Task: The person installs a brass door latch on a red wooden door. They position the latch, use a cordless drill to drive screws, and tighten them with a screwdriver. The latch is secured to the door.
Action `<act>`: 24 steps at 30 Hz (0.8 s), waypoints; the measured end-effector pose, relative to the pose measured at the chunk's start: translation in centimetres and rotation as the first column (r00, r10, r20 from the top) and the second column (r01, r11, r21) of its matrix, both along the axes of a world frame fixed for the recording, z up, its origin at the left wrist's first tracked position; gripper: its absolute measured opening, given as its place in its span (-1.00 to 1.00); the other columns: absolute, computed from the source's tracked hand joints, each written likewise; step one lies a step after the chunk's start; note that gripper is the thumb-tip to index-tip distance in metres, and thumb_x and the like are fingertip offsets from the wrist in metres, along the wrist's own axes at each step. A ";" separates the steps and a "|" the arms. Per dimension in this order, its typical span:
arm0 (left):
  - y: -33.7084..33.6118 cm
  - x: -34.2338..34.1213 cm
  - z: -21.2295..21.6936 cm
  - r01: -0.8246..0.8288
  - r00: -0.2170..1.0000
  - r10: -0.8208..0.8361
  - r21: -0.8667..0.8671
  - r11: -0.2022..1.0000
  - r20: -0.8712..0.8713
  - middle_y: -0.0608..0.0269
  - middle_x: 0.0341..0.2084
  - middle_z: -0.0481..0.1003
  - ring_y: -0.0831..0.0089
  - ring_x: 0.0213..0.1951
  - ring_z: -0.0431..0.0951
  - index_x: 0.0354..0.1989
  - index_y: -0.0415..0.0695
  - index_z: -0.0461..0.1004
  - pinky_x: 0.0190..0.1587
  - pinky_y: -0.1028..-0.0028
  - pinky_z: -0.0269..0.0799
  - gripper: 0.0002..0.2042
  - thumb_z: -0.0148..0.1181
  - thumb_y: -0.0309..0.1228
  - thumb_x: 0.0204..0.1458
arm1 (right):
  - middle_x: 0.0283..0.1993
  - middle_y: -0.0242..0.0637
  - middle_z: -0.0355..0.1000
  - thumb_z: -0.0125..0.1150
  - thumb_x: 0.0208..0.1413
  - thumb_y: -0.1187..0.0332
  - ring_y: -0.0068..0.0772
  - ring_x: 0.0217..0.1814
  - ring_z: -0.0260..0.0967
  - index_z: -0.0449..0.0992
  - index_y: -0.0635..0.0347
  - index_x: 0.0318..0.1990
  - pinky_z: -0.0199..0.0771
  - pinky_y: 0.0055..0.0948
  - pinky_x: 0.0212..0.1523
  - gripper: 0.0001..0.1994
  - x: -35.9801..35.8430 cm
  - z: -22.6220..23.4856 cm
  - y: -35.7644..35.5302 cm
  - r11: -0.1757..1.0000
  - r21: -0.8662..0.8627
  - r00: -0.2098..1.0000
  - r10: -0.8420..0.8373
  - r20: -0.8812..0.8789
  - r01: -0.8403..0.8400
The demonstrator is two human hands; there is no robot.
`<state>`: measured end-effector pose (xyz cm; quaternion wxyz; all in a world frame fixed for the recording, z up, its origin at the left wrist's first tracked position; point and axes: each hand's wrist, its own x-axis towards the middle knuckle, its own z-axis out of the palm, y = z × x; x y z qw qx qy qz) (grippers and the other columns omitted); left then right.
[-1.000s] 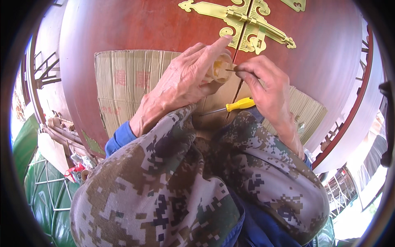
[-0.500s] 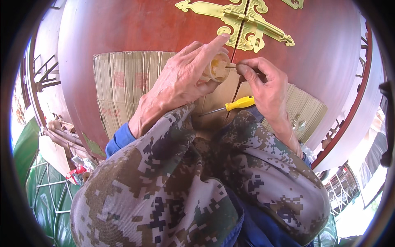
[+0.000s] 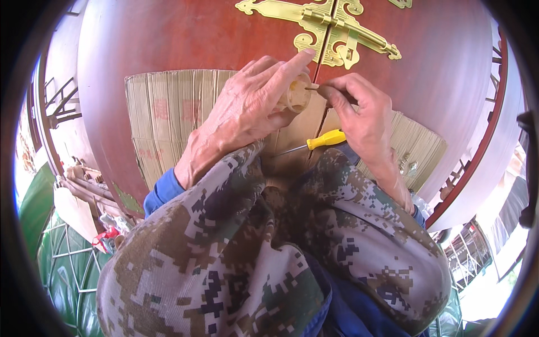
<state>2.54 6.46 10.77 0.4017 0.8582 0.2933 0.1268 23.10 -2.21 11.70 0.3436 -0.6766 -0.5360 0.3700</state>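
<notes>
On cardboard (image 3: 168, 112), perhaps one screwdriver (image 3: 325, 139)

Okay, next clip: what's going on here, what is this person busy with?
A person in camouflage sleeves works with both hands over a dark red wooden surface that bears an ornate brass fitting. The left hand grips a small pale round piece. The right hand pinches a thin dark pin-like part against it. A yellow-handled screwdriver lies unused on flattened cardboard below the hands.
</notes>
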 end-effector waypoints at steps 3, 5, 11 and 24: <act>-0.3 0.0 0.1 -0.009 1.000 0.009 0.004 1.000 -0.020 0.24 0.08 0.62 0.12 0.01 0.59 0.51 -0.09 0.18 0.14 0.20 0.54 0.00 0.55 -0.55 -0.23 | -0.28 -0.23 0.54 0.39 0.15 0.49 -0.13 -0.32 0.55 0.62 0.23 -0.20 0.56 -0.28 -0.31 -0.90 0.3 0.1 -1.1 0.989 0.026 0.988 0.142 0.058 -0.144; -0.3 0.1 -0.1 -0.009 1.000 0.009 0.021 1.000 0.005 0.24 0.07 0.62 0.12 0.00 0.58 0.51 -0.09 0.19 0.15 0.21 0.54 0.00 0.55 -0.54 -0.23 | -0.29 -0.24 0.52 0.39 0.13 0.51 -0.13 -0.32 0.54 0.60 0.22 -0.19 0.56 -0.27 -0.31 -0.88 0.3 -0.1 -1.0 0.982 0.061 0.980 0.170 0.102 -0.176; -0.1 0.2 0.1 -0.026 1.000 0.026 -0.016 1.000 -0.005 0.24 0.06 0.62 0.12 -0.01 0.58 0.51 -0.08 0.19 0.14 0.21 0.54 0.00 0.55 -0.55 -0.24 | -0.27 -0.25 0.47 0.37 0.08 0.56 -0.16 -0.26 0.54 0.56 0.22 -0.18 0.58 -0.27 -0.28 -0.83 0.1 -0.1 -1.3 0.968 0.110 0.962 0.206 0.180 -0.227; 0.0 -0.2 0.1 0.016 1.000 -0.015 0.060 0.998 -0.020 0.26 0.04 0.62 0.15 -0.06 0.57 0.49 -0.12 0.21 0.10 0.21 0.51 -0.03 0.52 -0.57 -0.23 | -0.26 -0.28 0.48 0.35 0.06 0.57 -0.17 -0.27 0.53 0.58 0.22 -0.17 0.56 -0.26 -0.30 -0.82 -0.1 1.3 -1.6 0.952 0.085 0.945 0.278 0.171 -0.295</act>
